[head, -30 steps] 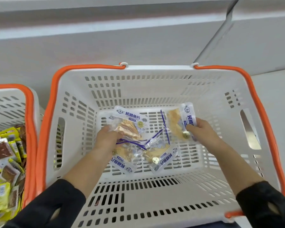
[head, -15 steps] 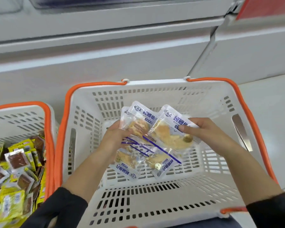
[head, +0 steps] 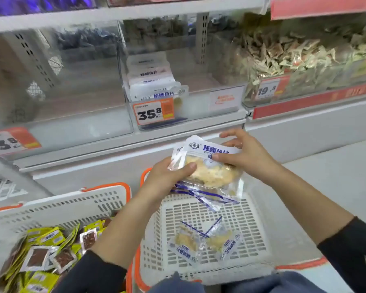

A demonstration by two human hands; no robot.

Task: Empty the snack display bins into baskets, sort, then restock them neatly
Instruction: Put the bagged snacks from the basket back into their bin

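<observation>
Since the earlier frames the packets (head: 207, 166) have been lifted out of the right basket (head: 254, 229) and are now held above its far rim, in front of the shelf; the view has been tilted up, so that the display bins are seen. The stack of clear fish-slice packets is gripped from both sides: the left hand (head: 167, 178) is curled round its left edge, with the thumb laid across the front, and the right hand (head: 245, 157) is clamped on the upper right corner, with the thumb over the white printed band. The hands are close together, with only the packets between them. Blue-striped packet ends are seen hanging below the stack. Two more packets (head: 205, 244) are left lying on the floor of the right basket, touching each other. The left basket (head: 57, 206), just beside the right one, is filled with yellow snack packs (head: 49, 250). On the shelf, a row of the same white packets (head: 154, 81) is stood in the left part of the middle bin (head: 199, 96), behind a 35.8 price tag (head: 153, 112). The left bin (head: 61, 81) is marked 13.8 on its tag (head: 11, 142). The right bin (head: 304, 60) is heaped with small pale packs behind a 19.8 tag (head: 267, 89)
</observation>
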